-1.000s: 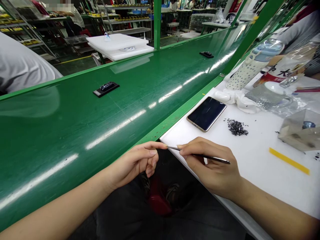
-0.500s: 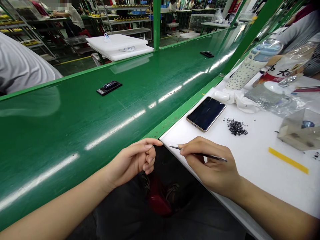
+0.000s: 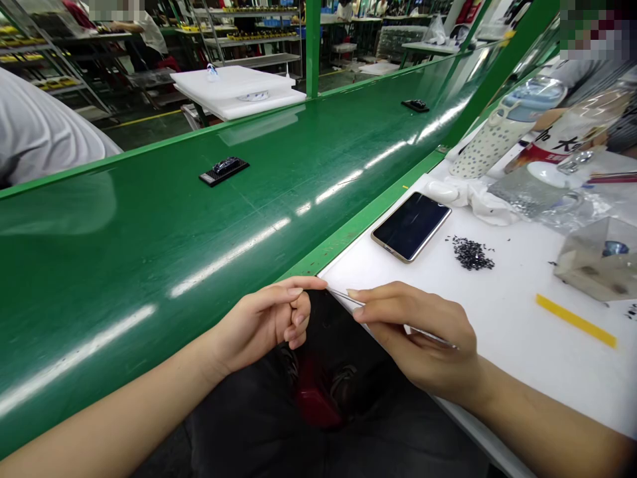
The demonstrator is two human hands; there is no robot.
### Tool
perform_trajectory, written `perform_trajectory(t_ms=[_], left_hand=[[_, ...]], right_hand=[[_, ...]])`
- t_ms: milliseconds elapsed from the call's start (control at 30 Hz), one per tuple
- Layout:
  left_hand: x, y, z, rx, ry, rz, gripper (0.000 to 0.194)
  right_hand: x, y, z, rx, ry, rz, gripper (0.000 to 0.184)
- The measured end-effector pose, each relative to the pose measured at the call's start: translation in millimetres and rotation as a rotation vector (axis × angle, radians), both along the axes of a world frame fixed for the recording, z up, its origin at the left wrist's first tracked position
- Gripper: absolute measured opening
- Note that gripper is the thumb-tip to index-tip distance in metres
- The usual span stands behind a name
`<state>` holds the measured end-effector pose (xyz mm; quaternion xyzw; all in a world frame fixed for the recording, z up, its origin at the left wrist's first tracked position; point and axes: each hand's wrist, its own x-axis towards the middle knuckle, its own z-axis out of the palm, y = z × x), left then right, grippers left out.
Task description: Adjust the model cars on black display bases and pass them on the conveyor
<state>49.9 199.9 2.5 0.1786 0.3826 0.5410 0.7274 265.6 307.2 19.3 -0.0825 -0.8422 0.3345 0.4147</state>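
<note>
My right hand (image 3: 423,332) is closed on thin tweezers (image 3: 343,295). Their tip meets the index fingertip of my left hand (image 3: 271,318). That index finger points straight out, while the other fingers curl loosely with nothing visible among them. Any tiny piece at the tweezer tip is too small to make out. A heap of small black pieces (image 3: 472,253) lies on the white tabletop (image 3: 502,318), beyond my right hand. Close to the heap rests a phone (image 3: 411,226) with a dark screen.
Black model cars on dark bases, one nearer (image 3: 223,170) and one farther (image 3: 415,105), sit on the green conveyor belt (image 3: 279,172). At right are a yellow strip (image 3: 576,320), a translucent box (image 3: 602,259), a dotted bottle (image 3: 480,146) and another person's arm (image 3: 547,119).
The tweezers have moved left and now touch my left fingertip; my right hand has turned slightly. The model cars have shifted a little to the right with the belt.
</note>
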Motion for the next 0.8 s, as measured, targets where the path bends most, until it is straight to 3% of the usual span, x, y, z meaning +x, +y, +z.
perform_trajectory(t_ms=[267,600,800], left_hand=[[-3.1,1.9,-2.2,-0.013,-0.018,-0.01,0.035],[-2.4,-0.1,-1.8,-0.018,-0.019,-0.015,0.036],[-2.6,0.6,-1.4,-0.024,-0.024,-0.014,0.037]], right_hand=[[-2.3,2.5,-3.0,0.055,-0.018,0.085,0.024],[-0.9,1.9,-6.0,0.024,-0.057,0.058,0.026],[-2.3,1.6,-3.7,0.014,-0.053,-0.028,0.02]])
